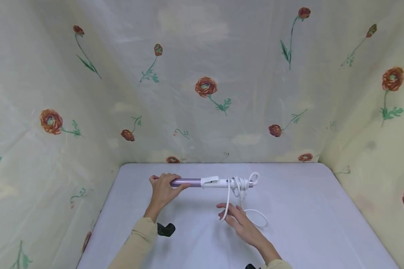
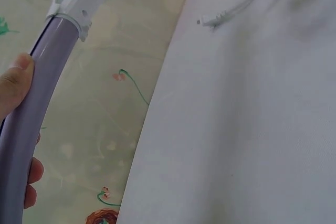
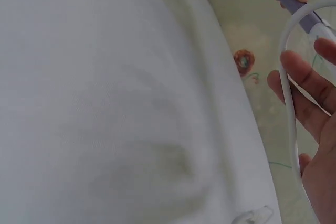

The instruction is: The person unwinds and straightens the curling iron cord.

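Slim lilac-and-white rod-shaped plastic styling wand (image 1: 190,182): held level just above the desk, around lower centre of the head frame. Lilac handle to the left, white section to the right, with a flat white lever (image 1: 209,179) angled up on top near mid-length.

White round flexible power cord (image 1: 239,184): wound in several coils about the wand's right-hand end. Small loop sticks out at the far right end; one strand drops to the right hand, another loop hangs lower right of the coils.

Hands: left hand (image 1: 165,190) grips the lilac handle, thumb along the near side. Right hand (image 1: 242,226), lower centre-right, isn't clenched: fingers extended and slightly bent, cord running across the fingertips.

Left wrist view: wand crosses the upper left; a white cord end shows upper right, detail too blurred to read.

Rest: smooth white desk (image 1: 306,213) with rounded far corners fills the lower frame. Cream sheet (image 1: 249,123) printed with rust-red flowers and green stems surrounds it. Beige sleeves (image 1: 131,243) on both arms; black angular device (image 1: 166,229) beside the left wrist.
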Demonstrator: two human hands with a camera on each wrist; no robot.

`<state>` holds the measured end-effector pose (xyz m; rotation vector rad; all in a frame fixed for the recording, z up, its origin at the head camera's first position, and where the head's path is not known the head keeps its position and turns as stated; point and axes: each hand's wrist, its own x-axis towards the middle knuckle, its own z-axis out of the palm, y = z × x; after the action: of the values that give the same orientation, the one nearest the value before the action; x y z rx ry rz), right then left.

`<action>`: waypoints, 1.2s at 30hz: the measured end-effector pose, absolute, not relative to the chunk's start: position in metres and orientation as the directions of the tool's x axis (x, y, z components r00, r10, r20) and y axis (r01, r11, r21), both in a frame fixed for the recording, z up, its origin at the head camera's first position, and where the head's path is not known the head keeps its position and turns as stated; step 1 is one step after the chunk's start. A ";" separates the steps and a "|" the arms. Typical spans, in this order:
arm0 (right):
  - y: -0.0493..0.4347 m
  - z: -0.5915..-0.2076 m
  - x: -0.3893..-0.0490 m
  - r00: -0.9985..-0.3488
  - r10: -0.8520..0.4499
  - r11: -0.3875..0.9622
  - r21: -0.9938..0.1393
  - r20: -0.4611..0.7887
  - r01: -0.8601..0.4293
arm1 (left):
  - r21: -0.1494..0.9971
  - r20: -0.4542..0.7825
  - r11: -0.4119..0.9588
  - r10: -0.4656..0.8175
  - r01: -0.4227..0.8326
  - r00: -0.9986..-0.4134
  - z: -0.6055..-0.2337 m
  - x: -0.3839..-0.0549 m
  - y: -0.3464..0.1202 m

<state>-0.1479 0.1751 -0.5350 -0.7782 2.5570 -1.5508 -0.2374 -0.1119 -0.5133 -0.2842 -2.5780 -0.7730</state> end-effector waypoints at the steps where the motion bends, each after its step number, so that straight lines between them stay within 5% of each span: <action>1: 0.174 -0.533 -0.149 -0.859 -0.459 0.322 -0.860 0.224 -0.397 | 0.473 0.459 0.824 0.071 0.312 -0.885 -0.513 -0.237 -0.111; 7: 0.165 -0.526 -0.153 -0.794 -0.511 -0.163 -0.945 0.328 -0.285 | 0.461 0.464 0.835 0.062 0.300 -0.884 -0.514 -0.236 -0.110; 13: 0.159 -0.521 -0.146 -0.942 -0.302 -0.385 -0.923 0.147 -0.021 | 0.471 0.469 0.830 0.051 0.299 -0.882 -0.514 -0.234 -0.111; 19: 0.154 -0.518 -0.143 -0.995 -0.011 -0.047 -0.994 0.099 -0.099 | 0.476 0.469 0.833 0.033 0.284 -0.882 -0.514 -0.235 -0.112; 26: 0.161 -0.512 -0.146 -0.965 0.037 0.355 -0.906 0.259 -0.229 | 0.480 0.452 0.833 0.032 0.273 -0.891 -0.514 -0.234 -0.112; 36: 0.185 -0.491 -0.159 -0.970 0.047 0.495 -0.849 0.237 -0.183 | 0.444 0.472 0.855 0.030 0.267 -0.881 -0.514 -0.233 -0.119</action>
<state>-0.1595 0.1848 -0.4906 -0.1349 2.9088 -1.6996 -0.2328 -0.1190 -0.5142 -0.2188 -2.5720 -0.7072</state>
